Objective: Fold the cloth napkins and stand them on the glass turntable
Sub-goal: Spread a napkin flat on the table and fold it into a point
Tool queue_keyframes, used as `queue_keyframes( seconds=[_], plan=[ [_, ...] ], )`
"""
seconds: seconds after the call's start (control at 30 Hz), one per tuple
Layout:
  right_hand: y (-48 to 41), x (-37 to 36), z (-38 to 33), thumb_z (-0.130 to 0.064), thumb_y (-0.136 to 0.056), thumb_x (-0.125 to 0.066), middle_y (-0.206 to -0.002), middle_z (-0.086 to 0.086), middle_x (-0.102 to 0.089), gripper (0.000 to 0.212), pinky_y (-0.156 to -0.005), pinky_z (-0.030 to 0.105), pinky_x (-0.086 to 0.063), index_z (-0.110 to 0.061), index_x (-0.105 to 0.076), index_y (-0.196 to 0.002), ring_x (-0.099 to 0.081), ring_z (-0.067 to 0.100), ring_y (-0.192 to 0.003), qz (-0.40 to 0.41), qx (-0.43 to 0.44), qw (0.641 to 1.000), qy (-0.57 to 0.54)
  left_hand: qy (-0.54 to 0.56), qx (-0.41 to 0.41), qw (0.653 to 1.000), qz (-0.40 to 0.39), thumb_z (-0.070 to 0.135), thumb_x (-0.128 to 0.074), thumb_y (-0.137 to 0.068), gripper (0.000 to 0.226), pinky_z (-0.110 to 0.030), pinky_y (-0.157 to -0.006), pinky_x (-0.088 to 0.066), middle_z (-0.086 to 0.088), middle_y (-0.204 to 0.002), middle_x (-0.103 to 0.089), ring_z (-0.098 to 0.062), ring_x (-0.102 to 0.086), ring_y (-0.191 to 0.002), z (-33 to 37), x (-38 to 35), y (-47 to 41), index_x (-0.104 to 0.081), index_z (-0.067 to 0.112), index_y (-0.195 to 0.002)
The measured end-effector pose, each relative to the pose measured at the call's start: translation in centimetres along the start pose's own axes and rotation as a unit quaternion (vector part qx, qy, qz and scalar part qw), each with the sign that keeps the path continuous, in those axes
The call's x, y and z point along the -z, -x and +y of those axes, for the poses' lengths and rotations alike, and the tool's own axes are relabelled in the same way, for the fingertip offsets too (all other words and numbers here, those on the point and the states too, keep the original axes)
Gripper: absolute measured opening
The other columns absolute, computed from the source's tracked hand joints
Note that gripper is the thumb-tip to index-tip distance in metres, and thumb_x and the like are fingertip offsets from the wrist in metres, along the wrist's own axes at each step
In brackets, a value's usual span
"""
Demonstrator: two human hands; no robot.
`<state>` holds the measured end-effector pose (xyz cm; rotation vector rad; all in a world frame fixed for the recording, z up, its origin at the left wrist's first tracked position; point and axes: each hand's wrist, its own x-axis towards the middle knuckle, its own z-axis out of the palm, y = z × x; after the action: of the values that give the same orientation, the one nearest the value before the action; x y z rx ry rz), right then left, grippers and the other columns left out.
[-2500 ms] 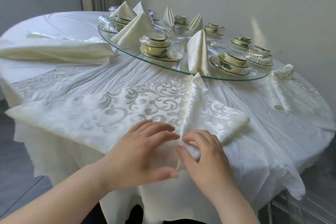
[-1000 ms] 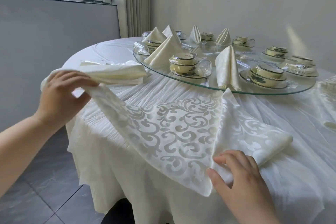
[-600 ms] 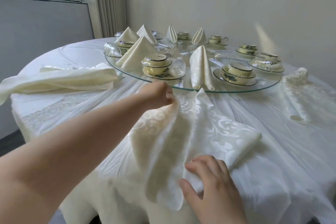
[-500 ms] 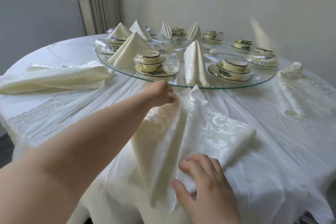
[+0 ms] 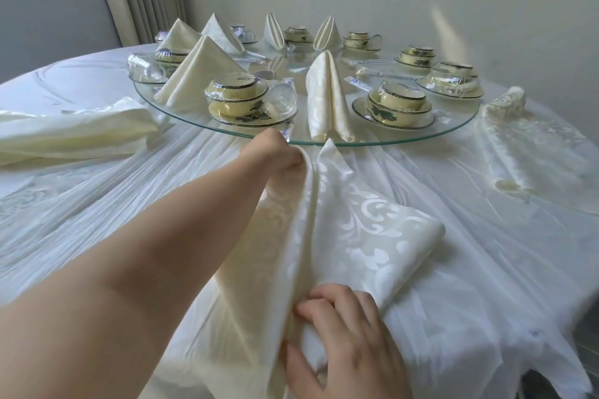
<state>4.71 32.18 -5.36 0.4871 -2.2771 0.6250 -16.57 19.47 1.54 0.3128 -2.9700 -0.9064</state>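
A cream damask napkin [image 5: 366, 236] lies partly folded on the white tablecloth in front of the glass turntable [image 5: 453, 126]. My left hand [image 5: 275, 152] reaches far forward and pinches the napkin's left corner, held up just short of the turntable's near rim, beside the napkin's far point. My right hand [image 5: 343, 337] presses the napkin's near corner down at the table's edge, fingers bent over the cloth. Several folded napkins stand on the turntable, the nearest one [image 5: 327, 97] at its front rim.
Wrapped cup-and-saucer sets [image 5: 240, 100] [image 5: 395, 104] ring the turntable. A loose cream napkin [image 5: 74, 133] lies at the left of the table. Another crumpled napkin [image 5: 518, 136] lies at the right. A wall stands behind, a window and curtain at back left.
My left hand lifted the napkin's left corner and carried it across toward the turntable, folding the cloth over. My right hand stayed on the near corner.
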Motion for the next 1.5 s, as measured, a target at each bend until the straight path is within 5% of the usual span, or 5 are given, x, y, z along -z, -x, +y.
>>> queue_keyframes(
  seconds=[0.33,0.5,0.63,0.87,1.5],
  plan=[
    [0.0,-0.1,0.1,-0.050,-0.053,-0.047,-0.076,-0.012,-0.061,0.033,-0.063,0.015,-0.036,-0.034,-0.044,-0.081,-0.043,0.006,-0.076,-0.003,0.014,1.000,-0.005,0.178,-0.023,0.979,-0.091,0.025,-0.058,-0.087,0.015,-0.018,-0.047,-0.035,0.000,-0.079,-0.050,-0.013,-0.038,-0.058,-0.7,2.2,1.0,-0.060,0.013,-0.096],
    [-0.1,0.0,0.1,-0.050,-0.053,-0.047,-0.076,-0.012,-0.061,0.032,-0.062,0.016,-0.036,-0.034,-0.043,-0.081,-0.043,0.006,-0.077,-0.004,0.010,1.000,-0.003,0.038,-0.140,0.986,-0.082,0.026,-0.060,-0.088,0.029,-0.023,-0.073,-0.040,-0.004,-0.106,-0.056,-0.017,-0.055,-0.092,-0.5,2.2,2.3,-0.060,0.016,-0.115],
    [0.0,0.0,0.0,-0.049,-0.054,-0.048,-0.079,-0.014,-0.056,0.031,-0.062,0.017,-0.036,-0.034,-0.045,-0.080,-0.044,0.006,-0.077,-0.001,0.010,1.000,-0.007,-0.138,-0.294,0.942,-0.085,0.025,-0.053,-0.092,0.039,-0.028,-0.103,-0.023,0.003,-0.138,-0.041,-0.017,-0.035,-0.129,-0.7,1.2,4.0,-0.049,0.030,-0.130],
    [0.1,0.0,0.0,-0.048,-0.056,-0.049,-0.087,-0.016,-0.046,0.030,-0.063,0.018,-0.037,-0.032,-0.046,-0.081,-0.044,0.007,-0.078,0.005,0.016,1.000,-0.012,-0.277,-0.370,0.887,0.011,0.034,-0.044,-0.095,0.032,-0.023,-0.102,-0.011,0.008,-0.138,-0.035,-0.013,-0.026,-0.130,-0.8,0.3,4.2,-0.051,0.036,-0.126],
    [0.2,0.2,0.0,-0.045,-0.059,-0.047,-0.080,-0.008,-0.061,0.027,-0.065,0.019,-0.036,-0.031,-0.046,-0.082,-0.044,0.009,-0.079,-0.009,0.006,1.000,-0.006,-0.171,-0.237,0.956,0.009,0.019,-0.054,-0.091,0.025,-0.028,-0.079,-0.041,-0.001,-0.115,-0.061,-0.021,-0.054,-0.106,-0.5,0.2,2.9,-0.060,0.018,-0.115]
  ],
)
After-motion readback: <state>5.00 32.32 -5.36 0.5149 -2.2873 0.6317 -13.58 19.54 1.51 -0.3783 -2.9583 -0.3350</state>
